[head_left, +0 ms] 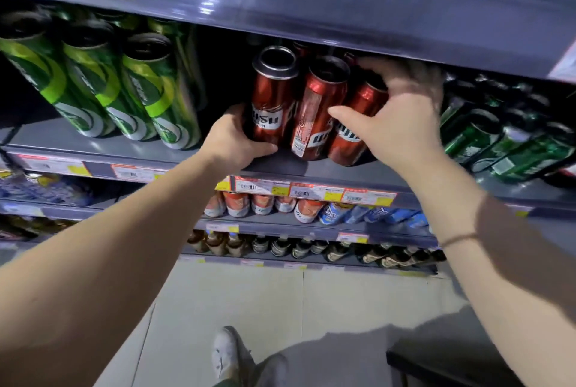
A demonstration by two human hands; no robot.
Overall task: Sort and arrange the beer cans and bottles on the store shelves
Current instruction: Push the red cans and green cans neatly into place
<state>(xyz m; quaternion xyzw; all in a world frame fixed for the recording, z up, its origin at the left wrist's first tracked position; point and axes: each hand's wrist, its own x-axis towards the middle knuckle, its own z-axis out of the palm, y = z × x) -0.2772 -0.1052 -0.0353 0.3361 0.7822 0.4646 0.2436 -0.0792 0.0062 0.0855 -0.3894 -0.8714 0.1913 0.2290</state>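
Three tall red beer cans stand at the front of a grey shelf. My left hand grips the base of the left red can. The middle red can stands between my hands, its barcode side facing me. My right hand curls round the right red can, fingers over its top and thumb on its front. More red cans stand behind them in the dark.
Tall light-green cans fill the shelf's left part; dark green cans fill its right. The shelf above overhangs closely. Lower shelves carry orange-and-white and blue cans and bottles. A dark box sits on the floor.
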